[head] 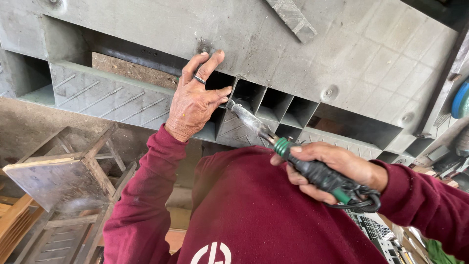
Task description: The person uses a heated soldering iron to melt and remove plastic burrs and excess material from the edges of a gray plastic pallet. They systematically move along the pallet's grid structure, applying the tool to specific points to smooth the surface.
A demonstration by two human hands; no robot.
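Left hand (195,100) flat on grey plastic pallet (273,44), fingers spread, clasping nothing, thumb just beside the tool tip. Right hand (334,168) clenched on black-handled soldering iron (293,156), tip at the rib beside that thumb. Risk: a tip slip would likely burn the thumb. Both wrists raised, sleeves maroon.

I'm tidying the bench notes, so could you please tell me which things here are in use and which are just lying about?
In use:
- grey plastic pallet, steadied by the left hand
- black-handled heating tool, gripped by the right hand, tip at a pallet rib

Lying about:
- wooden stool
- wooden slats
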